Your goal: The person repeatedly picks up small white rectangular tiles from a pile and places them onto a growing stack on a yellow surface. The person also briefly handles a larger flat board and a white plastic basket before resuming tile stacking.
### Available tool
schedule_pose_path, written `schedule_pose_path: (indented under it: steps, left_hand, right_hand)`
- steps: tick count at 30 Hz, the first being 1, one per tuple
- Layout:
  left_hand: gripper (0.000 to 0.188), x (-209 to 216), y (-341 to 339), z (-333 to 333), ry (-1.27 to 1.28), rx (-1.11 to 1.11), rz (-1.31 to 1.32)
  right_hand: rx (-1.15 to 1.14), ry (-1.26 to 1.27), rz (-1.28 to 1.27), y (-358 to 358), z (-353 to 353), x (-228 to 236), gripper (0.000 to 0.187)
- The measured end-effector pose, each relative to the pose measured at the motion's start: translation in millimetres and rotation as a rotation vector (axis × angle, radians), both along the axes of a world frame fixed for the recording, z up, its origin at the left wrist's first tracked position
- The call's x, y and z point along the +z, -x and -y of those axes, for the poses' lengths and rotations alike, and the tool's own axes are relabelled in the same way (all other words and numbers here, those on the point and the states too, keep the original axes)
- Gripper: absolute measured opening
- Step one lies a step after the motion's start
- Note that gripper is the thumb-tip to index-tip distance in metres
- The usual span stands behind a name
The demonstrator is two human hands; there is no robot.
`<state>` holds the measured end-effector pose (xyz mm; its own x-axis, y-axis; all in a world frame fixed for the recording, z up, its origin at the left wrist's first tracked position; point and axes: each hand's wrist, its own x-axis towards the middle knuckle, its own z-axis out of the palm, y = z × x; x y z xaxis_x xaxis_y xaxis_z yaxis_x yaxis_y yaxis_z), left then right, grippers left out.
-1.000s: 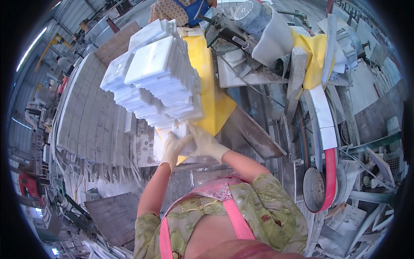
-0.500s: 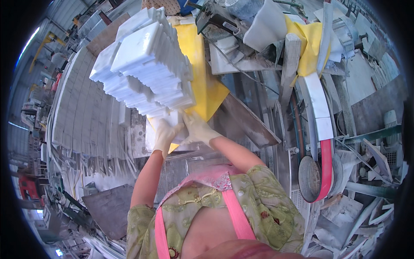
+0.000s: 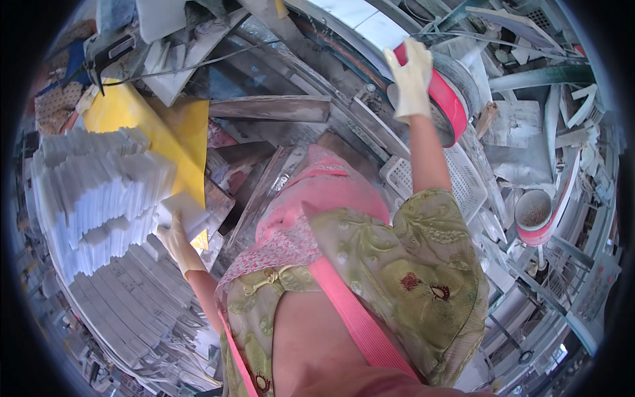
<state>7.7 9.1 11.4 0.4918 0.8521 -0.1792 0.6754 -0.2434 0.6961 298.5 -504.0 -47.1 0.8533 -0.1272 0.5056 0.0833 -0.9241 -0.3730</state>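
A tall stack of white tiles fills the left side. My gloved left hand presses against the stack's lower right corner, fingers around a white tile there. My gloved right hand is raised up and to the right, resting with fingers spread on a round grey wheel with a red rim. Nothing is held in that hand.
A yellow sheet lies behind the stack. Rows of grey-white slabs lie below it. A white plastic crate sits under the wheel, a second red-rimmed wheel to its right. Dusty machine parts and boards crowd the top.
The view swung so the stack now sits left. My right hand left the stack and reached up to the red-rimmed wheel. My left hand stays at the stack.
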Motion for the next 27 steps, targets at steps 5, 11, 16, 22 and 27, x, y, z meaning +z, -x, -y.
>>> schedule_pose_path:
  steps: [5,11,16,22,27]
  left_hand:
    - [0.082,4,-2,-2,0.02,0.043,0.014]
    - [0.084,8,0,-1,0.1,-0.017,0.075]
    - [0.082,13,-3,8,0.098,0.013,0.056]
    - [0.078,14,2,3,0.033,-0.073,0.016]
    - [0.078,4,8,-3,0.046,-0.118,0.102]
  right_hand:
    - [-0.119,0.194,-0.333,-23,34,-30,0.073]
    - [-0.12,0.207,-0.188,-22,24,-42,0.061]
    - [-0.143,0.19,-0.027,-17,4,-55,0.04]
    - [0.072,0.159,-0.051,-7,25,-38,0.036]
    - [0.376,0.448,-0.209,-16,68,-3,0.087]
